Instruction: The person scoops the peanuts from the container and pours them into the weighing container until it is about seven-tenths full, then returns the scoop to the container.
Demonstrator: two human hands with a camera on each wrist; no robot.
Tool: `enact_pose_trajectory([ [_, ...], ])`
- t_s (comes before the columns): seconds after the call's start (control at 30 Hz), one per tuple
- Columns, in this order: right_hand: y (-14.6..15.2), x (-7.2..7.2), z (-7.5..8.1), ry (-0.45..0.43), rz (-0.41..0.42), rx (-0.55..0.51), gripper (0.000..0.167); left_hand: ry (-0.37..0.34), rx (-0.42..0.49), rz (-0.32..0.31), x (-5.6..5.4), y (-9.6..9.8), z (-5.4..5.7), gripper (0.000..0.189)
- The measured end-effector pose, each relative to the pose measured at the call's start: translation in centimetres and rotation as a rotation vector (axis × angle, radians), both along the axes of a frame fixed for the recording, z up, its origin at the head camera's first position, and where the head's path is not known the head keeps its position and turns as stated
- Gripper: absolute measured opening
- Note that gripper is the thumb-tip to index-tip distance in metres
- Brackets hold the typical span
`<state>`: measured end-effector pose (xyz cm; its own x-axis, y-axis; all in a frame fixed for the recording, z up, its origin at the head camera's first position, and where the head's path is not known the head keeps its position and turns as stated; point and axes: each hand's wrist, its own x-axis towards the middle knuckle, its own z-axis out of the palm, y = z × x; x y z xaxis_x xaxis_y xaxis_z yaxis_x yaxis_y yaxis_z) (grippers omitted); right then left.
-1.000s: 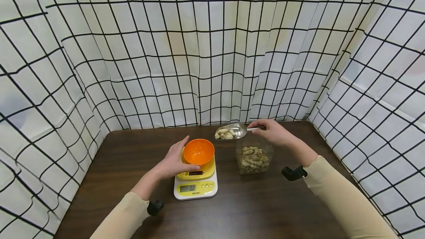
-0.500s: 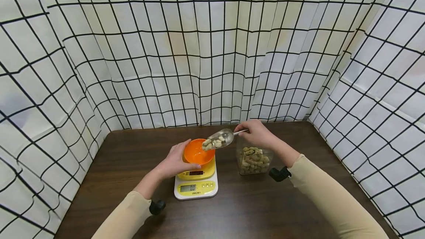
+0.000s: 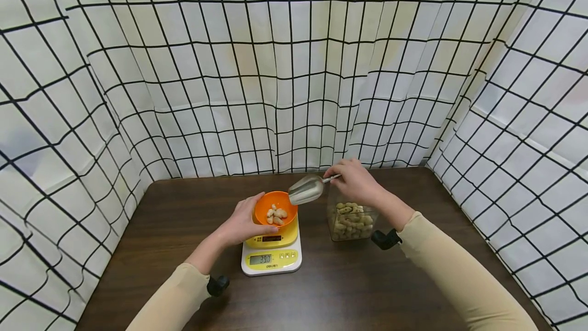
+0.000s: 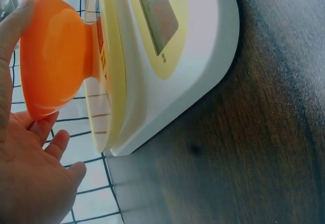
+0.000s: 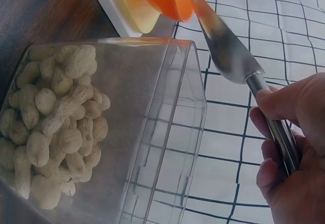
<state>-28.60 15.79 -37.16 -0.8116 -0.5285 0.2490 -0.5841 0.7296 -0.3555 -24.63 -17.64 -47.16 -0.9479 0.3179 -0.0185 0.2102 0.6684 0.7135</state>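
Observation:
In the head view, several peanuts (image 3: 276,214) lie inside an orange bowl (image 3: 262,203), which stands on the yellow platform of a kitchen scale (image 3: 271,260); its display appears to read 39.0. My left hand (image 3: 241,222) holds the bowl at its left side, thumb and fingers spread around the rim, as the left wrist view of the bowl (image 4: 56,51) also shows. My right hand (image 3: 356,183) grips the handle of a metal scoop (image 3: 307,190). The scoop is tilted, its lip at the bowl's right rim, and no peanuts show in it.
A clear plastic container (image 5: 137,107) partly filled with peanuts (image 5: 56,117) stands right of the scale, under my right hand. All this is on a dark wooden table (image 3: 344,290). A white curtain with black grid lines (image 3: 294,91) hangs behind and at both sides.
The scoop has moved left to the bowl and tipped. Its peanuts have dropped into the bowl, and the display went from 0.0 to about 39.0. My left hand has stayed on the bowl.

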Motion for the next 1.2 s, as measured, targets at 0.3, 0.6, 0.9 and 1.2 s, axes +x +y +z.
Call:
enact_pose_trajectory([
  [0.3, 2.8, -0.3, 1.2, -0.007, 0.007, -0.023, 0.02, 0.019, -0.013, 0.005, 0.0, 0.6, 1.3, 0.117],
  [0.6, 8.2, -0.2, 3.1, -0.124, -0.014, -0.14, 0.026, 0.076, 0.058, -0.075, 0.9, 3.5, 4.7, 0.106],
  [0.9, 11.7, 0.2, 3.1, -0.191, -0.11, -0.12, 0.025, 0.063, 0.077, -0.197, 1.3, 8.1, 5.3, 0.105],
  [1.2, 12.1, 0.3, 3.4, 0.0, -0.026, 0.083, 0.018, -0.036, 0.137, -0.198, 0.7, 12.8, 4.1, 0.112],
])
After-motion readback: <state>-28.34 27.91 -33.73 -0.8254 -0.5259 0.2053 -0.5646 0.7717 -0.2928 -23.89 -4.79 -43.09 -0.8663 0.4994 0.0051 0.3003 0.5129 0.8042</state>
